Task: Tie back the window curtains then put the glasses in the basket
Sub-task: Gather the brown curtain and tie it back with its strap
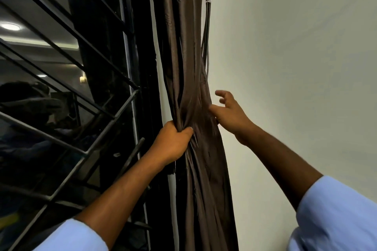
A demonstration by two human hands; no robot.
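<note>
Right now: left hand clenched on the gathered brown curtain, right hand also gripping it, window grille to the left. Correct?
Not quite. In the head view the right hand is open, fingers spread beside the brown curtain, not gripping it. The rest holds: the left hand is clenched on the gathered fabric, and the window grille is to the left.

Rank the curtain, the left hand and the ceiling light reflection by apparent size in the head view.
1. curtain
2. left hand
3. ceiling light reflection
</note>
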